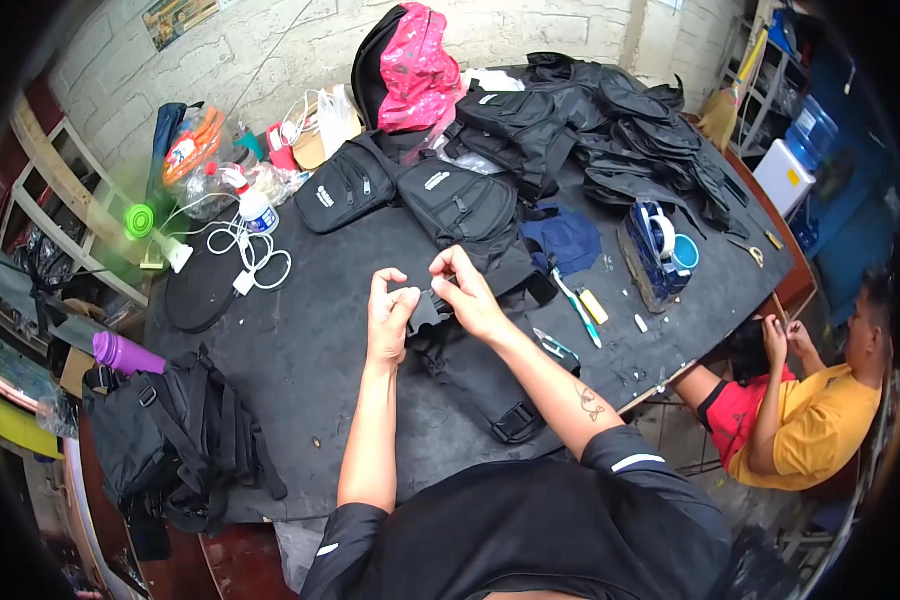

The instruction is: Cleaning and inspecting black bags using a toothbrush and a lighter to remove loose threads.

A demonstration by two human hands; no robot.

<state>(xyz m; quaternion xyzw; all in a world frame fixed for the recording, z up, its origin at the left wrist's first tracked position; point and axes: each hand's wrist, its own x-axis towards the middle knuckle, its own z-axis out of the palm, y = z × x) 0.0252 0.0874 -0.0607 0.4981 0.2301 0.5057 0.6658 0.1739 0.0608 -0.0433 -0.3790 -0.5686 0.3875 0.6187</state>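
1. Near the middle of the frame, the left hand pinches the edge of a black strap piece, its fingers closed on it.
2. The right hand holds the same piece from the other side, fingers clamped on its top edge.
3. Below the hands, a black bag lies on the dark counter.
4. A white cable sits at upper left; a purple bottle at the left edge.
5. At the right, another person in a yellow shirt sits beside the counter.
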